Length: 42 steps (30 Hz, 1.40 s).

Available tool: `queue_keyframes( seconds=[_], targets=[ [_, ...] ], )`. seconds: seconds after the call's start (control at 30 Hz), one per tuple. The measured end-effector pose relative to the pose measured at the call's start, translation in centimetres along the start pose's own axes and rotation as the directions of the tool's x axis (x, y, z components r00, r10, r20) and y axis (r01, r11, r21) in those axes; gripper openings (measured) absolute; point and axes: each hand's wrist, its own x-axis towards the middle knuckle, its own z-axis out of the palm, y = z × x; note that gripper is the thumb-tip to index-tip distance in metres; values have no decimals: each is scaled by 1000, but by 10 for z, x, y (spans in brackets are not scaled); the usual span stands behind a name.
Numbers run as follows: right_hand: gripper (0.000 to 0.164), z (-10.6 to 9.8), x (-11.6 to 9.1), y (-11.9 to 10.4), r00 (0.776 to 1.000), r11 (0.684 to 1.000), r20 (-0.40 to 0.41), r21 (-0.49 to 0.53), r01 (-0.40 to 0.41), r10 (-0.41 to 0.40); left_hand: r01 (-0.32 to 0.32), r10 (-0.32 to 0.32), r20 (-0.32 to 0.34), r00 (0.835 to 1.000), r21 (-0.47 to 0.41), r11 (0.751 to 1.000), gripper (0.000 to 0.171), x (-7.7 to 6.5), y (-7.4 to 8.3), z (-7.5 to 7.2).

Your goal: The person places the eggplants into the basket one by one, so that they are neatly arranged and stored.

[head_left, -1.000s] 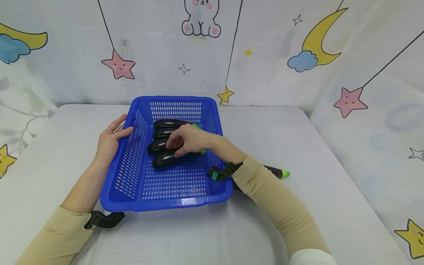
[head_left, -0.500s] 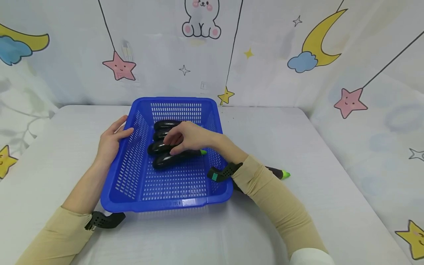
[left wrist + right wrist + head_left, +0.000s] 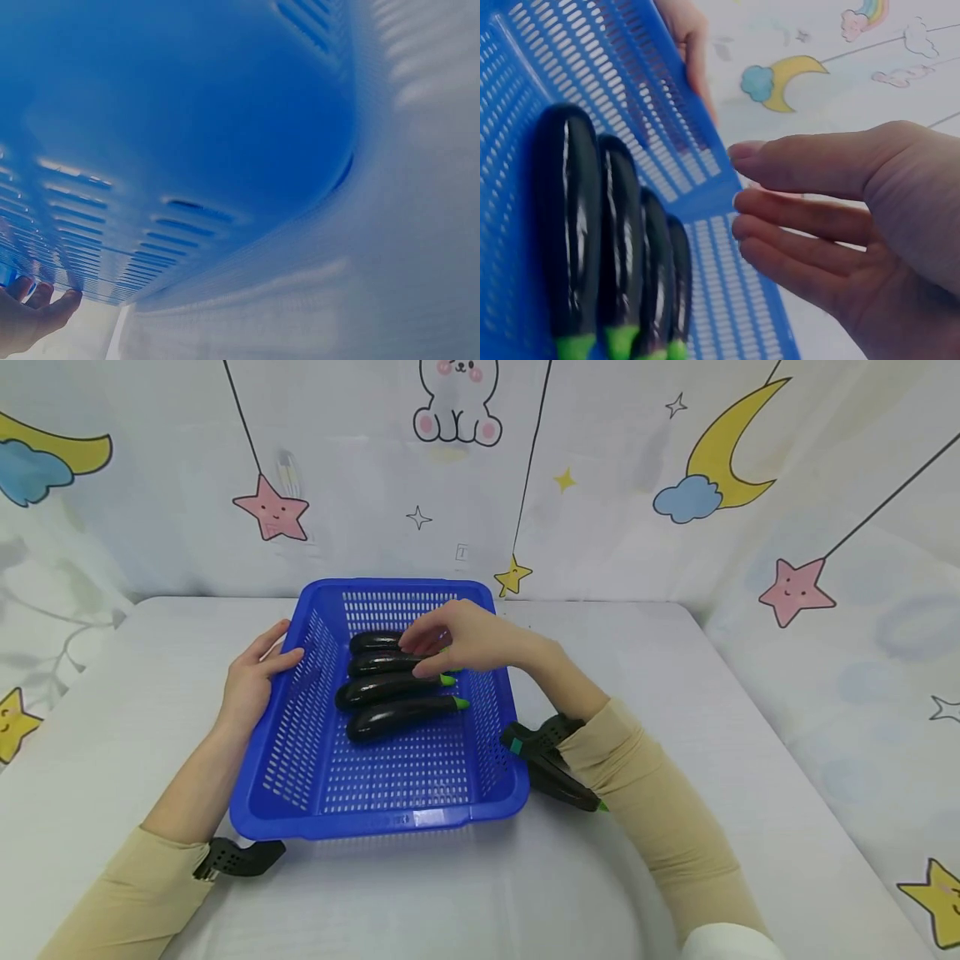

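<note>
A blue plastic basket with slotted walls stands before me. Several glossy dark eggplants lie side by side in it, among them the nearest eggplant, its green stem end pointing right. My left hand holds the basket's left side, thumb over the rim and fingers along the outer wall; its fingertips show against the slots in the left wrist view. Above the far eggplants is my right hand, holding nothing. In the right wrist view its loosely bent fingers are apart from the eggplants. It partly hides the farthest eggplant.
Outside the basket, at its right, another eggplant lies on the white tabletop, partly under my right wrist and sleeve. A white curtain printed with stars and moons hangs behind and beside the table.
My right hand has moved away and to the right, from the nearer eggplants to above the farther ones, uncovering the green ends of the two nearest. The left hand and the basket keep their place.
</note>
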Motion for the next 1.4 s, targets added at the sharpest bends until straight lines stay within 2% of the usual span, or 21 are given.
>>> queue_keyframes(
  seconds=[0.27, 0.53, 0.67, 0.97, 1.13, 1.4],
  targets=[
    [35, -12, -30, 12, 995, 1000, -99, 14, -17, 19, 5, -5, 3, 1000, 1, 1000, 70, 0, 0, -1],
    [32, -19, -65, 26, 974, 1000, -228, -17, 16, -19, 3, -3, 0, 1000, 1, 1000, 69, 0, 0, -1],
    [31, -19, -84, 34, 965, 1000, -263, -25, -7, 0, -1, 1, 0, 1000, 8, 1000, 69, 1, -1, -1],
    [34, -14, -118, 56, 962, 992, -248, -21, -122, 113, -7, 8, -6, 1000, 27, 1000, 68, 2, -2, -2],
    [35, -8, -136, 66, 964, 988, -220, -8, -152, 146, -6, 6, -7, 1000, 29, 1000, 69, 1, -2, -1],
    [36, 0, -162, 84, 971, 988, -181, 18, -155, 156, -10, 11, -9, 1000, 44, 999, 68, 2, -1, -1]
  ],
)
